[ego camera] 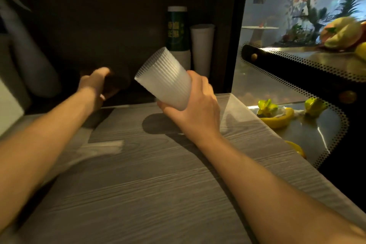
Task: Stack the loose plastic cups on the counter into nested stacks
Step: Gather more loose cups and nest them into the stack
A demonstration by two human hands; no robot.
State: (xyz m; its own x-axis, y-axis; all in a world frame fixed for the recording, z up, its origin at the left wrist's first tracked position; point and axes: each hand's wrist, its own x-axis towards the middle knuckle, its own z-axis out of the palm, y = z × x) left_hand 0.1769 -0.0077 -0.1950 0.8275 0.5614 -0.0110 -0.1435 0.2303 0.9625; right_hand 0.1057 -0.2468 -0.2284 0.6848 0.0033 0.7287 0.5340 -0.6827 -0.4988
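There is one ribbed frosted plastic cup (166, 79) up in the air. Two cup stacks stand at the back: a green-printed paper cup stack (176, 31) and a white cup stack (202, 47). Two hands show.

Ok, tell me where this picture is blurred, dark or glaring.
Head view: the left hand is motion-blurred in the dark recess; the ribbed cup in the right hand is sharp, casting a shadow on the counter; the display case is bright with reflections.

The place looks like a café or drinks shop: a glass display case (297, 89) with fruit decorations adjoins the right edge of the wood-grain desk (158, 184), and stacked paper cups (202, 49) stand behind its far edge.
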